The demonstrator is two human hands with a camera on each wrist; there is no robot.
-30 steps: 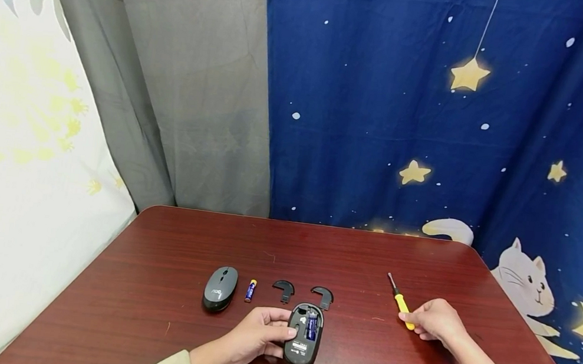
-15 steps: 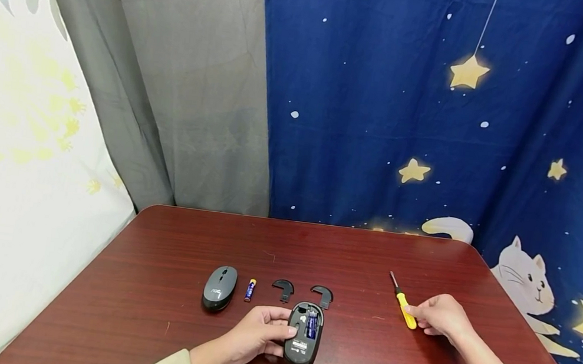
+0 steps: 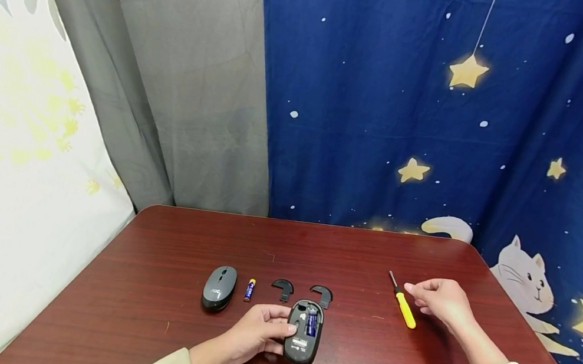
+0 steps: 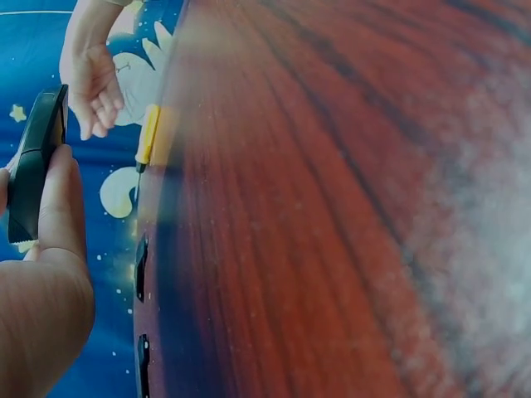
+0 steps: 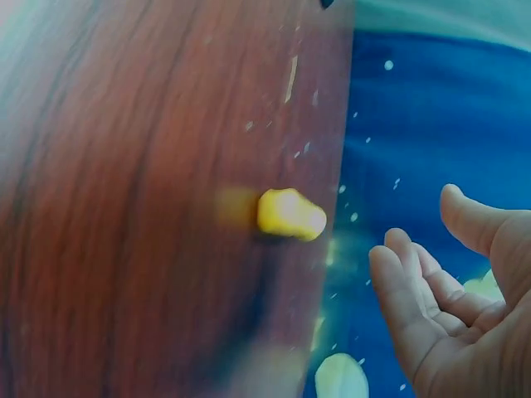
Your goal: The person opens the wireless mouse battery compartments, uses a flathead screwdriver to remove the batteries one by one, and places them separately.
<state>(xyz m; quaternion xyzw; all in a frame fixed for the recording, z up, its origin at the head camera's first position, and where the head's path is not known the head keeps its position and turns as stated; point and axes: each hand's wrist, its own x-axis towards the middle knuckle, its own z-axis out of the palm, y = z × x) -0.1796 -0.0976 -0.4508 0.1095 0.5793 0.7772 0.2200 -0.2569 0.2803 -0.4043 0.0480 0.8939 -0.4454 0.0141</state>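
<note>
My left hand (image 3: 260,332) grips a dark computer mouse (image 3: 302,349) by its side, underside facing up. Its battery bay lies uncovered, with a blue battery (image 3: 312,323) inside. In the left wrist view the mouse (image 4: 37,157) appears edge-on between thumb and fingers. A yellow-handled screwdriver (image 3: 406,311) lies on the table, its shaft pointing away from me. Just right of it and above the table is my right hand (image 3: 441,301), fingers loosely bent and holding nothing. The right wrist view has the screwdriver's handle (image 5: 286,214) apart from the fingers (image 5: 398,290).
A second, grey mouse (image 3: 219,288) stands upright at the left, with a loose battery (image 3: 250,290) beside it. Two black battery covers (image 3: 283,289) (image 3: 321,295) lie behind the held mouse. A blue star-patterned curtain (image 3: 361,124) hangs beyond the reddish-brown table (image 3: 184,236).
My right hand has let go of the screwdriver's handle and lifted away from it, up and slightly back. The left hand keeps its hold on the mouse, nearly still.
</note>
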